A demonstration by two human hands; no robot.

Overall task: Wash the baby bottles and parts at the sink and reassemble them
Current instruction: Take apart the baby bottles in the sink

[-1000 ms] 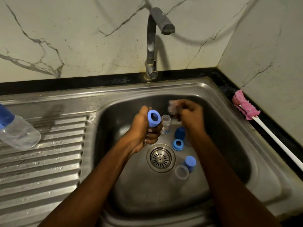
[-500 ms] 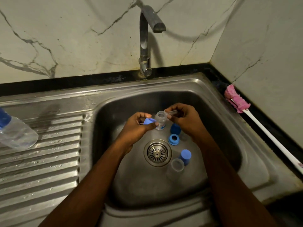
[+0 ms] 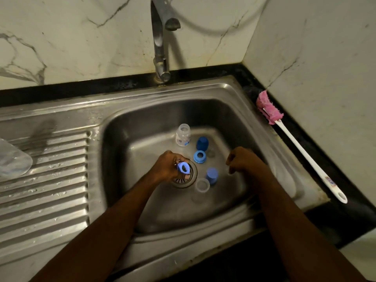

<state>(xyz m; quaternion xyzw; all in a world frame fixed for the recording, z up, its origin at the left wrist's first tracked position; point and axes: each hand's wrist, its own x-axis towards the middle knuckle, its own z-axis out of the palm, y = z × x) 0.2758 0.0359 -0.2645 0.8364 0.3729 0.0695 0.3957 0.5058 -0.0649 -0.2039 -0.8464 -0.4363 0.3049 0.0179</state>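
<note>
1. judged as the reassembly step: gripping a blue collar ring in the left hand, just above the drain of the sink.
2. right hand curled, near the right basin wall; cannot tell if pinching something or nothing.
3. small clear bottle upright at the back of the basin, well apart from the ring.
4. next, probably: to bring the ring onto the bottle neck and screw it on straight; wet plastic may slip.

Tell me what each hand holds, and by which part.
Left hand grips the blue ring by its side. Right hand is curled; whether it holds anything cannot be told.
</note>
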